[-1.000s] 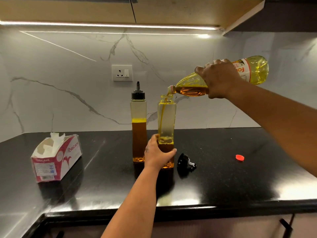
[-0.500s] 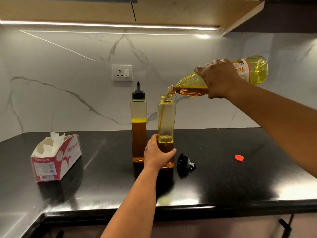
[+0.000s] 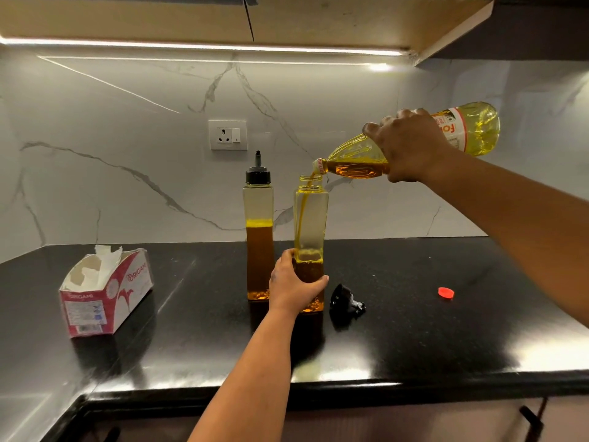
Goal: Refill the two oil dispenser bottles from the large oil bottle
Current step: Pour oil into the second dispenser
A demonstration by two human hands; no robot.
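My right hand [image 3: 409,145] grips the large oil bottle [image 3: 471,129], tipped nearly flat with its mouth over the open dispenser bottle [image 3: 310,218]. A thin stream of oil runs down inside that dispenser, whose lower part holds amber oil. My left hand [image 3: 291,287] grips the open dispenser near its base and steadies it upright on the black counter [image 3: 414,339]. Just to its left stands the second dispenser bottle [image 3: 258,234], capped with a black nozzle and filled to about half.
A black dispenser cap [image 3: 345,299] lies on the counter right of the open dispenser. Farther right lies a small red cap [image 3: 445,292]. A torn tissue box [image 3: 105,291] sits at the left. A wall socket [image 3: 227,135] is on the marble backsplash.
Oil keeps pouring and the level in the open dispenser has crept up slightly. Both hands and the bottles hold almost the same positions.
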